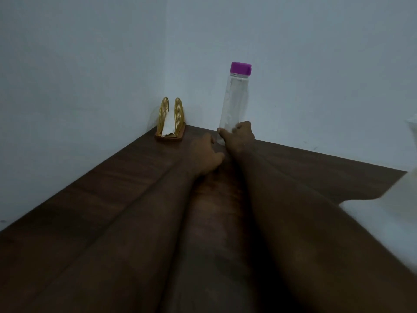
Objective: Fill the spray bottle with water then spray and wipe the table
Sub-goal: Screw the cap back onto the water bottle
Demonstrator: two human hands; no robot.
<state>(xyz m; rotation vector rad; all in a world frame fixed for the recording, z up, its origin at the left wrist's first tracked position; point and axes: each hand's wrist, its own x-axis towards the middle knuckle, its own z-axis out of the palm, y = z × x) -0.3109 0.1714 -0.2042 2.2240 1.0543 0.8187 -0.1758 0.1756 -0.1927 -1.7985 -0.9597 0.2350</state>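
One bottle [234, 102] upright, purple cap [240, 68] up; right grip [239, 137] holds base.

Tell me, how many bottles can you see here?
1. The clear bottle with a purple cap stands upright at the far edge of the table, by the wall, the right hand gripping its base. Others may lie out of view.

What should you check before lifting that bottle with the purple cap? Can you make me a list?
1. The right hand grips the bottle near its bottom: ok.
2. The purple cap sits on top: ok.
3. The bottle stands upright: ok.
4. Water inside: cannot tell.
5. The left hand holds nothing: ok.
6. The napkin holder stands apart from the bottle: ok.
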